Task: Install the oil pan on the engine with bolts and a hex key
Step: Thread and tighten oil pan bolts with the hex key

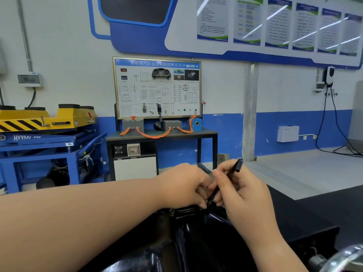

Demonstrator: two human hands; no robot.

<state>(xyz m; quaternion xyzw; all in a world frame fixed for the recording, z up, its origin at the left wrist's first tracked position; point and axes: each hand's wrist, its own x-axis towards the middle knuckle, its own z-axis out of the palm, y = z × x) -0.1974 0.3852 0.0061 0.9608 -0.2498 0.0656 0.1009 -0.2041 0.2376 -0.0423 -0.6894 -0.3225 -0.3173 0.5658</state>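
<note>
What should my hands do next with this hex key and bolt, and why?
Probably twist the long black hex key with the right hand to start the small brass-coloured bolt threading. The key's tip meets the bolt at the rim of the glossy black oil pan, and the left hand seems to pinch the bolt to steady it.

Bottom centre, left hand (182, 185) and right hand (242, 193) meet over the oil pan (196, 238), hex key (228, 176) in the right. Behind, a training board (157, 87) stands on a worktop (205, 132), lift cart (39, 124) to its left.
</note>
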